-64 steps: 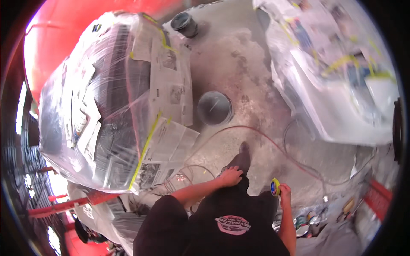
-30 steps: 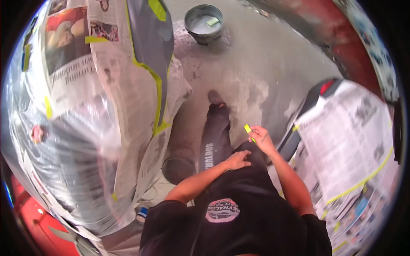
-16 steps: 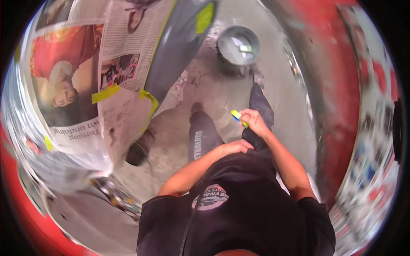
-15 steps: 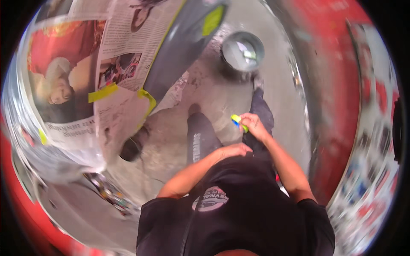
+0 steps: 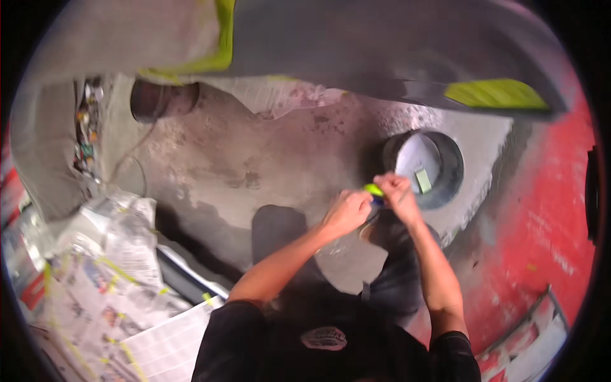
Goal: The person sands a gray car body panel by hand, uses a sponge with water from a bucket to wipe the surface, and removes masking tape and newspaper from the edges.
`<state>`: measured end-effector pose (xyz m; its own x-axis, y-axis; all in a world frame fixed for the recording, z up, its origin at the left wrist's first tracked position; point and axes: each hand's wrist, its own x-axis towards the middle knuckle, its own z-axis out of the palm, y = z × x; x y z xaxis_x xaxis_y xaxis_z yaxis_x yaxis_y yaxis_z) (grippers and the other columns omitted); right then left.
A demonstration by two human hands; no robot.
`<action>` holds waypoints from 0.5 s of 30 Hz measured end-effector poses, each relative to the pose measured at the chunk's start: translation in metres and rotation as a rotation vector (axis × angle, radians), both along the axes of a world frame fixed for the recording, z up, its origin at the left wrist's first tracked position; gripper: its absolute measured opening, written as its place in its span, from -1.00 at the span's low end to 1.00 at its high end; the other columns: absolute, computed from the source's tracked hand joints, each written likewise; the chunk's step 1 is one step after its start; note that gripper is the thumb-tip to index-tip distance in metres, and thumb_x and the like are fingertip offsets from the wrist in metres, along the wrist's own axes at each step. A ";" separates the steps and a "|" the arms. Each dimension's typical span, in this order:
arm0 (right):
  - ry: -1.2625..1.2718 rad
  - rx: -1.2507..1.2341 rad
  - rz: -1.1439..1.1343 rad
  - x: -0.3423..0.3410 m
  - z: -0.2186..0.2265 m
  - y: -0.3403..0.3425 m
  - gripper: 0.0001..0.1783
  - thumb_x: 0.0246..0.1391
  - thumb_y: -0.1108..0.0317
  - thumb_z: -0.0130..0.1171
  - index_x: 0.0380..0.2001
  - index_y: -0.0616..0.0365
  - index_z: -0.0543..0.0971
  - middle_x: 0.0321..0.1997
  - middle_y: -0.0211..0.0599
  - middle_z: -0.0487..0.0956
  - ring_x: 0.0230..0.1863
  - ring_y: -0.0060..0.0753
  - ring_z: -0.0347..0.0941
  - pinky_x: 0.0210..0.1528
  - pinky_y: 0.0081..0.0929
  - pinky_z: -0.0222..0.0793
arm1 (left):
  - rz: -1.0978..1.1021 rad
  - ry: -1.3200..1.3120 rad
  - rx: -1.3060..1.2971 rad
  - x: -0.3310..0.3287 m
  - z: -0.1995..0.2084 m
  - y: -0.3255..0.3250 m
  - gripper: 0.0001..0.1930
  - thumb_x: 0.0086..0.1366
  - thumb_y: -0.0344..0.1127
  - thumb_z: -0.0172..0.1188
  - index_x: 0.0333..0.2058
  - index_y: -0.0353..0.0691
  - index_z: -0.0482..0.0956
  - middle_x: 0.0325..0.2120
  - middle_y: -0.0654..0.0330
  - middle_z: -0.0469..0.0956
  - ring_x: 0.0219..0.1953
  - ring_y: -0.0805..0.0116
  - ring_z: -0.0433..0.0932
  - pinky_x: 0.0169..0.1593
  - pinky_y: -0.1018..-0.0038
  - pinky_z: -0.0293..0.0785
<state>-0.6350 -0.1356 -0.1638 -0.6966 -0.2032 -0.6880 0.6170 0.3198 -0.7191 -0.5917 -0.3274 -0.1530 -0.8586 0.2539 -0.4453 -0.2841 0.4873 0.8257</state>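
A roll of yellow-green masking tape (image 5: 373, 190) with a blue inner side is between my hands, above my knees. My right hand (image 5: 398, 195) is closed around its right side, hiding much of it. My left hand (image 5: 347, 211) is closed with its fingertips against the tape's left side; the tape's loose end does not show. Beyond my hands, a dark grey panel (image 5: 356, 48) spans the top of the view. It bears a yellow-green tape patch (image 5: 496, 93) near its right end and more tape along its left edge.
Just past my right hand stands a dark bucket (image 5: 453, 167) with a pale green block (image 5: 422, 181) in it. A black container (image 5: 145, 100) is at the far left. Newspaper-masked parts (image 5: 95, 305) lie at near left, and a red surface (image 5: 541, 235) runs along the right.
My view has swung, so the grey panel now crosses the top and the bucket sits nearer. Both hands have come together at the tape roll; before, only the right held it.
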 end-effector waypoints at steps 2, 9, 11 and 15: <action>0.145 -0.024 0.012 -0.050 -0.039 -0.014 -0.52 0.26 0.11 0.25 0.08 0.25 0.63 -0.27 -0.37 0.66 -0.35 -0.59 0.48 -0.34 -0.55 0.39 | 0.070 0.101 0.016 -0.023 -0.047 -0.010 -0.77 0.34 -0.34 0.09 -0.18 -0.25 0.70 -0.49 -0.08 0.63 -0.45 0.13 0.66 -0.32 0.22 0.53; 0.637 0.239 0.339 -0.090 -0.082 -0.076 -0.31 0.22 0.32 0.21 0.42 0.10 0.36 -0.61 -0.25 0.56 -0.55 -0.57 0.37 -0.35 -0.48 0.38 | 0.596 0.854 0.254 -0.117 -0.101 -0.055 -0.65 0.29 -0.53 0.17 0.05 -0.28 0.63 -0.63 0.08 0.50 -0.57 0.32 0.54 -0.42 0.40 0.45; 0.692 0.328 0.255 -0.086 -0.090 -0.090 -0.26 0.20 0.32 0.21 0.45 0.04 0.32 -0.69 -0.25 0.49 -0.58 -0.57 0.33 -0.35 -0.49 0.37 | 0.603 0.972 0.230 -0.131 -0.113 -0.061 -0.62 0.30 -0.53 0.14 0.09 -0.26 0.62 -0.64 0.07 0.51 -0.60 0.28 0.54 -0.43 0.37 0.45; 0.693 0.312 0.092 -0.081 -0.123 -0.087 -0.33 0.31 0.18 0.18 0.42 0.15 0.35 -0.56 -0.39 0.57 -0.52 -0.68 0.35 -0.40 -0.53 0.33 | 0.536 0.974 0.361 -0.144 -0.138 -0.043 -0.59 0.32 -0.49 0.12 0.15 -0.25 0.59 -0.60 0.02 0.57 -0.58 0.10 0.58 -0.42 0.24 0.48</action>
